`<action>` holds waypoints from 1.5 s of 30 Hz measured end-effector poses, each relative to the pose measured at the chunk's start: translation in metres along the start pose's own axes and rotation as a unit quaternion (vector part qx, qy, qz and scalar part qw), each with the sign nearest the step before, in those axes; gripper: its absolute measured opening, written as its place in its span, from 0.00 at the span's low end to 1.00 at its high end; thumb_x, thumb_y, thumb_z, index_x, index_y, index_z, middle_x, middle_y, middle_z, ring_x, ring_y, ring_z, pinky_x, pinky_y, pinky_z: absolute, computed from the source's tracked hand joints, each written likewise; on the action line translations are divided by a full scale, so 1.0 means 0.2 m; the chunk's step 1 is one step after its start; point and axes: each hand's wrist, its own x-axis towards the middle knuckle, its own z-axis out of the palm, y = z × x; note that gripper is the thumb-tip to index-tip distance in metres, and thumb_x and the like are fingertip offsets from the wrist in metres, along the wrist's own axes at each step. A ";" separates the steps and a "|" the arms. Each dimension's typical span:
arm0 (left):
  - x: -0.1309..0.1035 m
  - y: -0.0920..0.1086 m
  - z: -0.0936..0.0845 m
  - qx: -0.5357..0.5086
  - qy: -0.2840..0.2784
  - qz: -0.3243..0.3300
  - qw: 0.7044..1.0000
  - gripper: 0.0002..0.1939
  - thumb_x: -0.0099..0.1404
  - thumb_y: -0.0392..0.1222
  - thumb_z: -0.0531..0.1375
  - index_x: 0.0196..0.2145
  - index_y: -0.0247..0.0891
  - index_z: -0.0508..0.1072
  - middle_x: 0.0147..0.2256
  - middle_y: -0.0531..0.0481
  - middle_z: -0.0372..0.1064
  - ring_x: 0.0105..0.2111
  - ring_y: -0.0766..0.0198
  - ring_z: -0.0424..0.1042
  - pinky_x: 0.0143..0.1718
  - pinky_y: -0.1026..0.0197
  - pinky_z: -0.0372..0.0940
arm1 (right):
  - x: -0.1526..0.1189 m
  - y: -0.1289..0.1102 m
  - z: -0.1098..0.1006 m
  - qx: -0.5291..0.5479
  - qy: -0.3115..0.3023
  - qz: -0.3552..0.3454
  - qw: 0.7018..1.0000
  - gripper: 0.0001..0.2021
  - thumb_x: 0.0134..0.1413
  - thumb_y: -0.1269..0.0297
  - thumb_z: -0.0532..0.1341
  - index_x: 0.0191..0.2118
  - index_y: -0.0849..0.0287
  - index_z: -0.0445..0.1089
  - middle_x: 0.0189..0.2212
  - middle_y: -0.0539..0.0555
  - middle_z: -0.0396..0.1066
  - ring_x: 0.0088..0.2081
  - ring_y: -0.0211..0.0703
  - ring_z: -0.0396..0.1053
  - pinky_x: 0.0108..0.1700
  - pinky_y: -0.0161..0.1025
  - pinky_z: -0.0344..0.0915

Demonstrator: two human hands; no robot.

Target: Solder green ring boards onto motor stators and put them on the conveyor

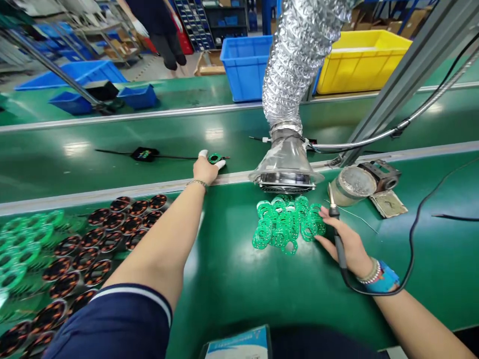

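My left hand [205,169], with white covers on its fingertips, reaches far out over the green belt. Its thumb and fingers are around a small green ring-shaped circuit board [214,158] with wires on it. My right hand [350,244] holds a soldering iron [339,242], tip pointing up and away from me. That hand's thumb and fingertips also reach the right edge of a loose pile of green ring-shaped circuit boards [279,224]; whether they grip one I cannot tell.
A fume extraction hood [286,172] on a silver duct hangs behind the pile. A soldering stand [381,175] and a round tin [354,184] are at right. Copper-wound stators [95,237] and stacked boards [26,249] fill the left. Across the belt are bins [364,62] and a person [157,30].
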 end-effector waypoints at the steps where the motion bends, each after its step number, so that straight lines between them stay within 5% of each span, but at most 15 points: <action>1: -0.03 0.00 -0.02 -0.005 0.008 0.001 1.000 0.42 0.52 0.51 0.64 0.58 0.29 0.54 0.52 0.31 0.63 0.50 0.44 0.65 0.50 0.48 0.60 | 0.00 -0.01 0.01 0.005 -0.013 -0.007 1.000 0.22 0.52 0.68 0.61 0.52 0.58 0.56 0.55 0.63 0.61 0.55 0.51 0.63 0.55 0.50 0.64; 7: -0.47 -0.10 -0.31 0.003 -0.004 0.148 0.989 0.39 0.56 0.51 0.60 0.60 0.31 0.51 0.53 0.34 0.60 0.46 0.50 0.68 0.49 0.51 0.62 | 0.00 -0.03 0.07 -0.014 -0.075 -0.051 0.996 0.16 0.55 0.69 0.57 0.50 0.53 0.60 0.48 0.58 0.68 0.54 0.51 0.63 0.55 0.51 0.64; 13: -0.93 -0.56 -0.69 0.143 0.107 0.149 0.973 0.29 0.59 0.48 0.57 0.55 0.29 0.60 0.51 0.34 0.63 0.52 0.48 0.62 0.54 0.49 0.56 | -0.02 0.01 0.05 -0.044 0.004 -0.120 0.992 0.14 0.53 0.62 0.60 0.46 0.56 0.64 0.43 0.60 0.70 0.44 0.53 0.70 0.45 0.53 0.70; 17: -1.07 -0.77 -0.80 0.178 0.108 0.124 0.970 0.27 0.57 0.50 0.59 0.51 0.32 0.64 0.49 0.36 0.64 0.51 0.49 0.62 0.54 0.49 0.56 | -0.04 -0.06 0.07 -0.011 0.013 -0.108 0.994 0.19 0.50 0.62 0.63 0.49 0.49 0.63 0.40 0.59 0.70 0.41 0.52 0.70 0.45 0.48 0.68; 23: -0.99 -0.68 -0.70 0.215 0.084 0.126 0.965 0.18 0.55 0.47 0.60 0.42 0.35 0.71 0.52 0.37 0.62 0.57 0.43 0.53 0.56 0.42 0.49 | -0.22 -0.39 0.15 0.044 -0.134 -0.170 0.975 0.14 0.55 0.67 0.59 0.48 0.54 0.63 0.40 0.58 0.69 0.41 0.47 0.69 0.40 0.43 0.71; 27: -1.00 -0.61 -0.60 0.191 0.071 0.132 0.970 0.09 0.55 0.40 0.60 0.35 0.35 0.73 0.53 0.36 0.61 0.59 0.40 0.48 0.56 0.38 0.46 | -0.29 -0.52 0.18 0.036 -0.138 -0.136 0.980 0.12 0.55 0.69 0.57 0.46 0.55 0.63 0.37 0.57 0.70 0.41 0.47 0.68 0.41 0.45 0.70; 29: -1.09 -0.56 -0.54 0.147 0.040 0.181 0.972 0.08 0.56 0.40 0.60 0.33 0.36 0.73 0.52 0.38 0.62 0.59 0.43 0.50 0.57 0.40 0.47 | -0.30 -0.55 0.17 0.034 -0.141 -0.119 0.982 0.10 0.55 0.70 0.57 0.45 0.57 0.64 0.37 0.58 0.70 0.43 0.48 0.67 0.42 0.45 0.69; 32: -1.35 -0.46 -0.47 -0.010 -0.135 0.268 0.954 0.07 0.58 0.42 0.58 0.33 0.38 0.72 0.45 0.44 0.68 0.47 0.55 0.67 0.51 0.51 0.60 | -0.29 -0.57 0.18 0.038 -0.158 -0.101 0.982 0.10 0.55 0.71 0.57 0.44 0.57 0.64 0.38 0.58 0.70 0.43 0.48 0.66 0.43 0.46 0.68; 34: -1.55 -0.38 -0.43 -0.085 -0.205 0.292 0.930 0.05 0.58 0.40 0.58 0.33 0.39 0.71 0.45 0.46 0.69 0.44 0.59 0.69 0.47 0.56 0.63 | -0.29 -0.58 0.19 0.044 -0.156 -0.099 0.982 0.11 0.55 0.71 0.58 0.44 0.56 0.64 0.37 0.57 0.70 0.42 0.47 0.66 0.42 0.46 0.68; 37: -1.75 -0.29 -0.37 -0.155 -0.219 0.255 0.929 0.16 0.56 0.39 0.61 0.43 0.39 0.67 0.47 0.44 0.68 0.45 0.58 0.69 0.48 0.54 0.63 | -0.28 -0.59 0.21 0.050 -0.159 -0.106 0.980 0.11 0.54 0.71 0.58 0.45 0.57 0.64 0.37 0.57 0.70 0.41 0.48 0.65 0.42 0.46 0.68; 40: -1.82 -0.27 -0.33 -0.176 -0.194 0.198 0.944 0.32 0.53 0.40 0.64 0.53 0.38 0.58 0.49 0.40 0.66 0.49 0.54 0.66 0.52 0.49 0.60 | -0.27 -0.61 0.22 0.063 -0.152 -0.109 0.980 0.13 0.54 0.70 0.59 0.46 0.57 0.63 0.39 0.58 0.70 0.42 0.48 0.65 0.43 0.47 0.68; 45: -1.81 -0.27 -0.32 -0.171 -0.189 0.207 0.944 0.23 0.52 0.40 0.65 0.45 0.39 0.65 0.50 0.40 0.63 0.53 0.52 0.62 0.52 0.48 0.59 | -0.25 -0.68 0.23 0.135 -0.091 -0.050 0.985 0.12 0.54 0.69 0.58 0.45 0.56 0.63 0.38 0.56 0.70 0.39 0.43 0.70 0.42 0.41 0.68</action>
